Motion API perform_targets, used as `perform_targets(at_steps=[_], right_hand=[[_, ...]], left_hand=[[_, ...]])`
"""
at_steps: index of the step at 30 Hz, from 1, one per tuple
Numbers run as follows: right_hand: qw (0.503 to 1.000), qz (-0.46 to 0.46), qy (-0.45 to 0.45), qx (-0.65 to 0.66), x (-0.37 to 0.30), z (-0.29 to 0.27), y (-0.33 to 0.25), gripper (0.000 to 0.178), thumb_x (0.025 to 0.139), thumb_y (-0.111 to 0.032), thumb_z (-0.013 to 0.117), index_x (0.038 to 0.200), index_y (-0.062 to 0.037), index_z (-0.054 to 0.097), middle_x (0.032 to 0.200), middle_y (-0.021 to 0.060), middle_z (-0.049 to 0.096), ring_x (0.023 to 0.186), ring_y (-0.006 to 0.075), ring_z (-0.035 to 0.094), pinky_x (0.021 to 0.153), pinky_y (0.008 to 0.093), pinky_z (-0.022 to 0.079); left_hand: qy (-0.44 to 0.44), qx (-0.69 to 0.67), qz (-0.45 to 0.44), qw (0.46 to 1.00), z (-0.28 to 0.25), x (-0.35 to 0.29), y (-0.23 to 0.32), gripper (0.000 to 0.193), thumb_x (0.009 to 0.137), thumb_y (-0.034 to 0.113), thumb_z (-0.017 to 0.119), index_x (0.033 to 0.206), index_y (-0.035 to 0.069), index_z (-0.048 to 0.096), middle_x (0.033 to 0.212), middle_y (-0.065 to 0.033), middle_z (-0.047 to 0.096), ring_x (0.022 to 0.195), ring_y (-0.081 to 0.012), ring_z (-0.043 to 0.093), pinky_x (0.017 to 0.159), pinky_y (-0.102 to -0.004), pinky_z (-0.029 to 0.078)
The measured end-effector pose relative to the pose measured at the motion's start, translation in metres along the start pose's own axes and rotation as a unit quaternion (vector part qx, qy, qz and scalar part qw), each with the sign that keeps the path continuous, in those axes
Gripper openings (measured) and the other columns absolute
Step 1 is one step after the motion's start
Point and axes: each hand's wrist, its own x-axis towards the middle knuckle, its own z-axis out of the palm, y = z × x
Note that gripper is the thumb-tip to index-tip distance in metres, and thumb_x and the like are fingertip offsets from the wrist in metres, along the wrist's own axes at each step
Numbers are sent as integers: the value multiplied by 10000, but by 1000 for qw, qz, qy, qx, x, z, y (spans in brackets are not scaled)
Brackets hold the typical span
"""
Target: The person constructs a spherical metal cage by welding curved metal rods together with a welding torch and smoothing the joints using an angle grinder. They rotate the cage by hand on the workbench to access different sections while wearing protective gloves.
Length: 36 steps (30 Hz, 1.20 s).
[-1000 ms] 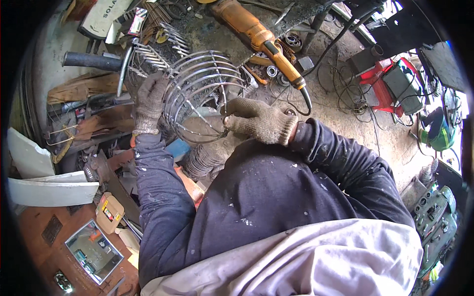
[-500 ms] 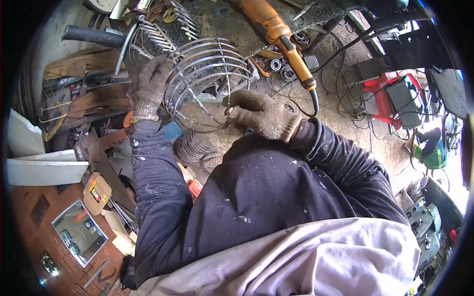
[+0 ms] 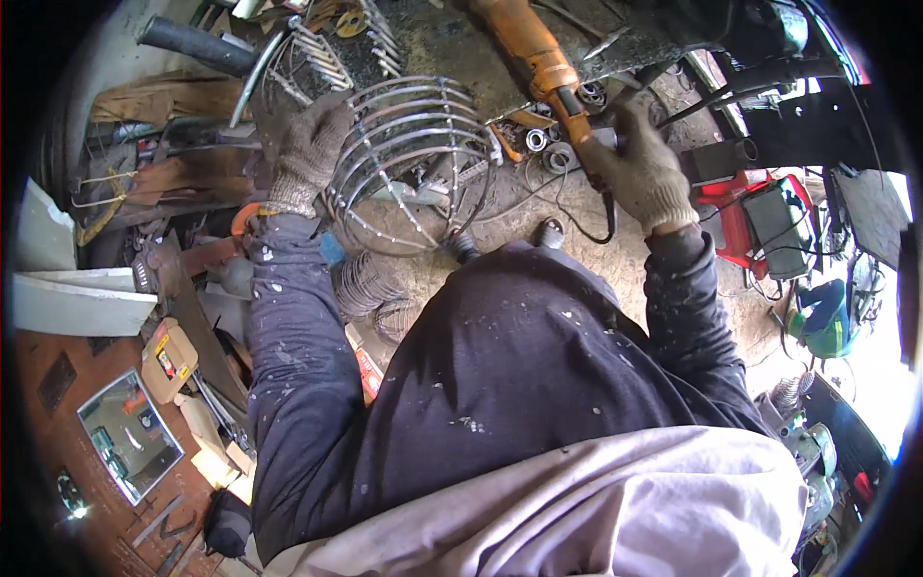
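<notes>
Steel-wire domed cage is gripped at its left rim by our gloved left hand; our gloved right hand closes around the orange angle grinder.

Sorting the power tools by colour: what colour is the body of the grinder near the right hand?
Orange, with a black cable end, seen in the head view: grinder by the right hand.
</notes>
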Motion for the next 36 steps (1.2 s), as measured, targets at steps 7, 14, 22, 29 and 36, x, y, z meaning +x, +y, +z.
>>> perform_targets(at_steps=[7, 14, 22, 29, 36], right_hand=[[971, 66, -169, 154, 16, 26, 29, 520, 851, -388, 670, 1176, 13, 608, 862, 86, 653, 740, 154, 620, 677, 305, 479], [964, 28, -178, 195, 40, 8, 25, 462, 854, -350, 662, 1107, 35, 634, 811, 45, 629, 689, 117, 579, 622, 297, 463], [980, 7, -170, 101, 79, 0, 18, 417, 841, -353, 655, 1033, 16, 665, 748, 36, 646, 639, 115, 596, 580, 280, 464], [990, 68, -106, 62, 81, 10, 31, 563, 858, -413, 699, 1195, 31, 622, 903, 100, 696, 746, 145, 659, 673, 274, 517], [912, -50, 325, 247, 62, -5, 54, 509, 855, -327, 720, 1204, 21, 593, 1102, 168, 666, 1051, 224, 645, 912, 338, 512]], left_hand=[[3, 8, -28, 1000, 4, -2, 26, 378, 974, 339, 591, 1147, 11, 666, 930, -26, 681, 819, -91, 595, 723, -263, 495], [11, -96, -73, 993, 7, -1, 18, 349, 965, 335, 616, 1115, 27, 680, 895, 2, 661, 772, -61, 566, 670, -237, 479], [8, -51, -47, 998, 6, 3, 7, 351, 959, 336, 629, 1111, 26, 688, 902, -4, 672, 795, -68, 579, 688, -242, 485], [-1, -56, -32, 998, 4, 6, -4, 377, 952, 334, 638, 1132, 5, 676, 943, -35, 694, 856, -96, 592, 773, -276, 491], [7, -31, -25, 999, -2, 4, -1, 352, 975, 340, 585, 1004, 2, 678, 865, -51, 671, 819, -139, 592, 759, -307, 472]])
